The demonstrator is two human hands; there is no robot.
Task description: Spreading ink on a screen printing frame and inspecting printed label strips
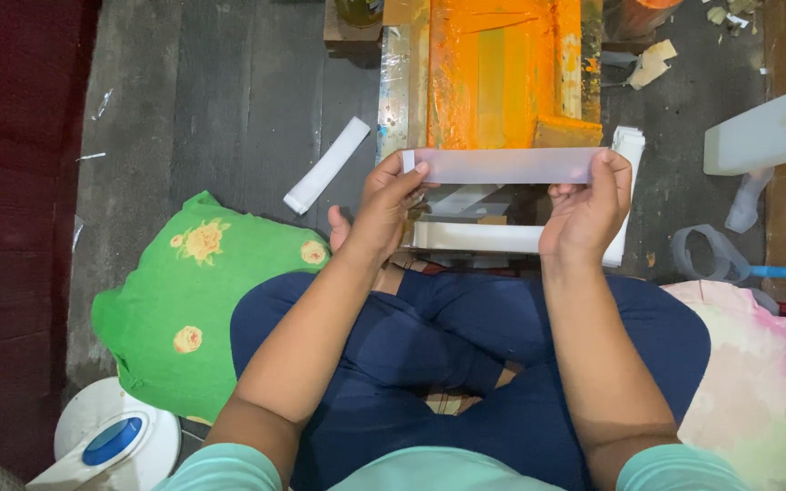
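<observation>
My left hand point(386, 205) pinches the left end of a long translucent white strip point(507, 165), and my right hand point(588, 207) grips its right end. The strip is stretched level between them, just in front of an orange-stained printing frame point(493, 73). Beneath my hands lies a stack of white strips point(479, 237) on the floor. I sit cross-legged in dark blue trousers.
A loose white strip point(327, 165) lies on the dark floor to the left. A green flowered cloth point(188, 300) is by my left knee, a pink-white cloth point(761, 382) by my right. A white block point(766, 136), a tape loop point(708, 252) and a white-blue object point(111, 441) sit nearby.
</observation>
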